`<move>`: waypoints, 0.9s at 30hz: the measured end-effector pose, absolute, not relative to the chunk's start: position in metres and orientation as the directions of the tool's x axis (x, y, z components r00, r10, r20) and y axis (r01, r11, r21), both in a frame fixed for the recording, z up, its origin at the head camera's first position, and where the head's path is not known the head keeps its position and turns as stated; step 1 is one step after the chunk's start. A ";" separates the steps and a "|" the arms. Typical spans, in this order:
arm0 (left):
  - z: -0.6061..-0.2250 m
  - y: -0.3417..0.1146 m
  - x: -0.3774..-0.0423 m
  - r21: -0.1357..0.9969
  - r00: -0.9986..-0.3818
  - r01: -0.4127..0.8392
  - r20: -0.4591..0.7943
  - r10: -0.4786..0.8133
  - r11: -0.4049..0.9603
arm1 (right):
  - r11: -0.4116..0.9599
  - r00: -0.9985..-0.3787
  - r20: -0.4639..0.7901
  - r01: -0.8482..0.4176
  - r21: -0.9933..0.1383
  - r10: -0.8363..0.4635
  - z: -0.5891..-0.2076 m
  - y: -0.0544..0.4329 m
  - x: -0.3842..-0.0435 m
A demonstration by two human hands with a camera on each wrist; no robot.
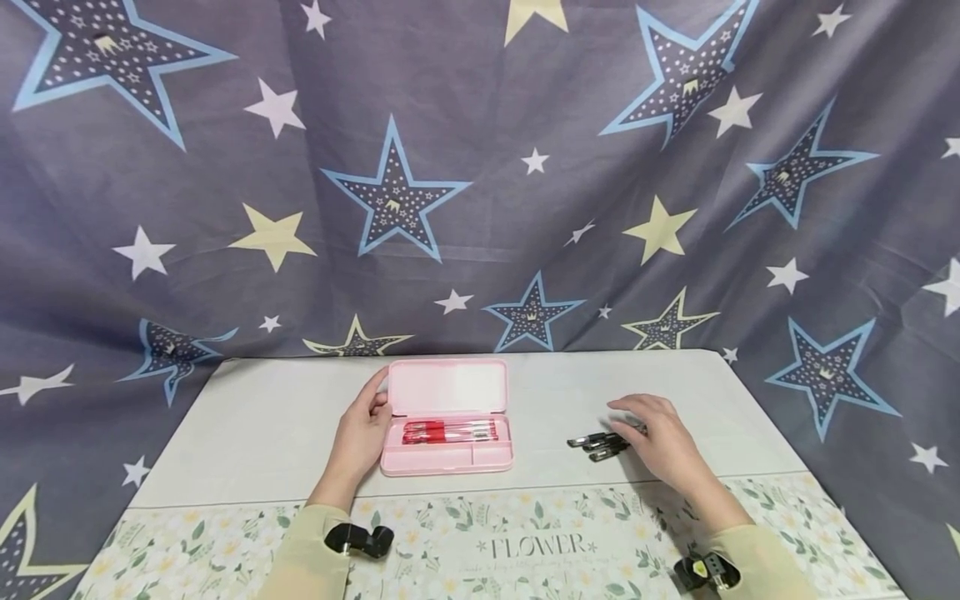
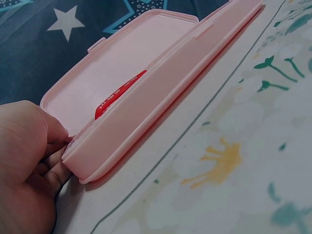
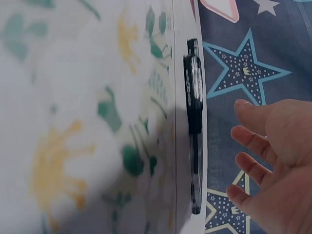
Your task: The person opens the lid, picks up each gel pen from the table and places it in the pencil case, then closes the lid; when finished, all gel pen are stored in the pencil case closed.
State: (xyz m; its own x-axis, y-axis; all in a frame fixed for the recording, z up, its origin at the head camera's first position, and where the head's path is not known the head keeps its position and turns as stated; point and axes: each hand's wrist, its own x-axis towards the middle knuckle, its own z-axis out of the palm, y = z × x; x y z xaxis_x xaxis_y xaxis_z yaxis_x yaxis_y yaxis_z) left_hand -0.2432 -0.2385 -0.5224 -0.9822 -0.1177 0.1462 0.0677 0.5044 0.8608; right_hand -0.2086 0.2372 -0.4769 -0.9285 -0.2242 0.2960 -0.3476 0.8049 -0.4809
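A pink pencil case (image 1: 431, 460) lies with its lid (image 1: 448, 386) raised at the back. Several red pens (image 1: 442, 432) lie in its rear compartment; the front compartments hold nothing visible. My left hand (image 1: 362, 437) holds the case by its left end, fingers curled at the corner beside the hinge; some fingertips are hidden behind it. To the right of the case, several black pens (image 1: 598, 443) lie together on the table. My right hand (image 1: 662, 437) hovers by their right ends with fingers loosely bent and spread. In the right wrist view it is apart from a black pen (image 3: 194, 97).
A white table mat (image 1: 300, 433) with a floral front band (image 1: 420, 533) lies beneath everything. Behind it hangs a dark curtain (image 1: 487, 208) printed with stars, reaching down to the table's back edge. Each wrist carries a small black camera (image 1: 360, 540).
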 end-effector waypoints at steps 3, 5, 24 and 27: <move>-0.522 -0.238 -0.244 0.861 -0.982 0.074 0.151 -0.115 0.504 | 0.805 -0.932 0.288 -0.341 -0.486 -0.221 -0.477 0.242 -0.208; -0.522 -0.238 -0.244 0.862 -0.982 0.076 0.153 -0.115 0.501 | 0.806 -0.932 0.289 -0.341 -0.483 -0.221 -0.478 0.246 -0.208; -0.524 -0.239 -0.243 0.863 -0.981 0.073 0.153 -0.121 0.500 | 0.801 -0.928 0.275 -0.359 -0.479 -0.252 -0.486 0.273 -0.207; -0.524 -0.239 -0.243 0.862 -0.980 0.077 0.158 -0.121 0.501 | 0.806 -0.931 0.268 -0.353 -0.475 -0.250 -0.488 0.276 -0.207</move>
